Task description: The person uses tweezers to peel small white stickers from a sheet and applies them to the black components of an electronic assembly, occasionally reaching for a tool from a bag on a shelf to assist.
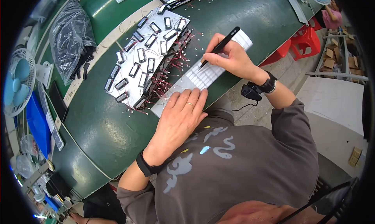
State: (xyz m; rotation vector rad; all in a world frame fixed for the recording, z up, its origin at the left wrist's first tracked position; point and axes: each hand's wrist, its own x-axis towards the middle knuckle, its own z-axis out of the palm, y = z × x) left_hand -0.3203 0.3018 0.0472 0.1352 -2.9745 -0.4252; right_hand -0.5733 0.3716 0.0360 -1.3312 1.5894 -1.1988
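Head view looks down on a green bench (234, 24) running across the upper frame. At centre lies a white label sheet (199, 77). The left hand (179, 114) lies flat on its lower left end, fingers together, holding it down. The right hand (230, 58) pinches black tweezers (220, 46) between thumb and fingers, tip touching the sheet's middle rows. Judging by the rows of small white labels showing between the two hands, much of the sheet seems unpicked; how many are gone I cannot tell. Left of the sheet, small black-framed parts (150, 48) with thin red wires lie in rows on grey trays (183, 21), most slots filled. At upper left, a clear plastic bag (72, 32) holds dark pieces.
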